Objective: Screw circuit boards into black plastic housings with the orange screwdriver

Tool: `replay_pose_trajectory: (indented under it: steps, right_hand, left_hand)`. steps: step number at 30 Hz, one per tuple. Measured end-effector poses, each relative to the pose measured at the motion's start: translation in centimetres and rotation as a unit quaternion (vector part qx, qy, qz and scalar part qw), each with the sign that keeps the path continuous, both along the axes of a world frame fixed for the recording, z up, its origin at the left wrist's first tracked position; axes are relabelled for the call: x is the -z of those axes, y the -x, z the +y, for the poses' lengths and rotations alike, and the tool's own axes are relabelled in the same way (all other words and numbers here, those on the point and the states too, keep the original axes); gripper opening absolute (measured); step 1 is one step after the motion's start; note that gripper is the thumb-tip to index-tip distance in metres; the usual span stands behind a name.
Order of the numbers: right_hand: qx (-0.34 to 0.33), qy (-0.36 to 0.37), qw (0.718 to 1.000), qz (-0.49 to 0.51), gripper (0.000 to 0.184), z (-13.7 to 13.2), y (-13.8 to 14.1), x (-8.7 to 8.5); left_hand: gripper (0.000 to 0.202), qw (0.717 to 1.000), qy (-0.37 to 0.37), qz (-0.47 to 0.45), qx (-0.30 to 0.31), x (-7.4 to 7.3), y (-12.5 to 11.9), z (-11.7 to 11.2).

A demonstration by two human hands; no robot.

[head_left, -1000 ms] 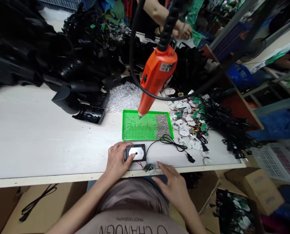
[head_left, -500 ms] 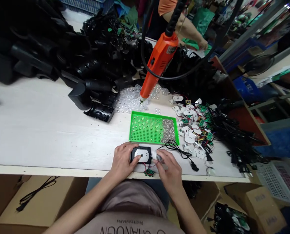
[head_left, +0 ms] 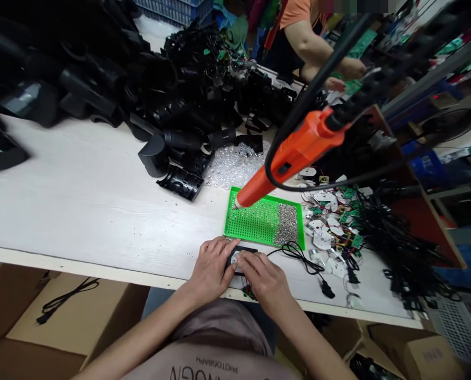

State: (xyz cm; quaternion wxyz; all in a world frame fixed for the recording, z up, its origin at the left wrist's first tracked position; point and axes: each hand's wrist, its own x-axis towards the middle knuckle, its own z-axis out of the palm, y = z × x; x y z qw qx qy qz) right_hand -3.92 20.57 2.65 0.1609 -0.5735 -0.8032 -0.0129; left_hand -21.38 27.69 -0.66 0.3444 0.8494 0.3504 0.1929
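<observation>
Here we are at the front edge of the white workbench (head_left: 61,184), and both hands are closed in over a small black plastic housing (head_left: 242,249), with a white plate (head_left: 235,258) just showing between the fingers. The left hand (head_left: 211,269) clasps the housing from its left side, fingers curled across it. The right hand (head_left: 262,279) lies over the middle, fingertips down on it, though whether that's a true grip or just pressure, I can't tell from here. It looks like a light, stiff piece, so the outer black rim seems the place to take hold, sparing the thin red and black wires that run down to a small green circuit board (head_left: 249,292) by the bench edge.

Just ahead sits a green perforated tray (head_left: 229,211) with a patch of small screws (head_left: 286,224), and an orange electric screwdriver (head_left: 294,158) hangs with its tip over the tray. To the right, white plates with green boards (head_left: 324,232) are heaped up, and at the top right a co-worker's hand (head_left: 349,68) is busy.
</observation>
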Motion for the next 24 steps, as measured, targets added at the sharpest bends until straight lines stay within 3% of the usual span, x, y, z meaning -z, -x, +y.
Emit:
replay_pose_trajectory:
  steps: [8,11,13,16,19,24]
  right_hand:
    - [-0.028,0.065,0.997,0.009,0.032,1.4,0.1,-0.3]
    - [-0.031,0.096,0.993,0.055,0.043,1.0,-1.1,-1.9]
    - [0.025,0.084,0.987,0.135,0.046,0.9,-2.5,-3.7]
    - [0.159,-0.017,0.940,0.300,0.055,2.1,-3.3,-6.4]
    - [0.156,-0.059,0.893,0.417,0.082,5.6,-1.7,-7.9]
    - [0.131,-0.037,0.818,0.559,0.046,11.0,0.2,-8.2]
  left_hand:
    - [0.047,1.000,0.009,-0.004,-0.003,-0.1,1.3,0.3]
    - [0.052,1.000,0.009,0.001,-0.002,-0.2,1.9,0.4]
    - [0.054,1.000,-0.002,-0.006,-0.009,-0.4,2.2,0.5]
    - [0.055,0.999,-0.036,-0.033,-0.021,-0.9,2.1,0.5]
    - [0.055,0.998,-0.052,-0.043,0.011,-1.3,1.2,0.6]
    - [0.034,0.998,-0.050,-0.031,0.038,-0.6,-0.2,0.9]
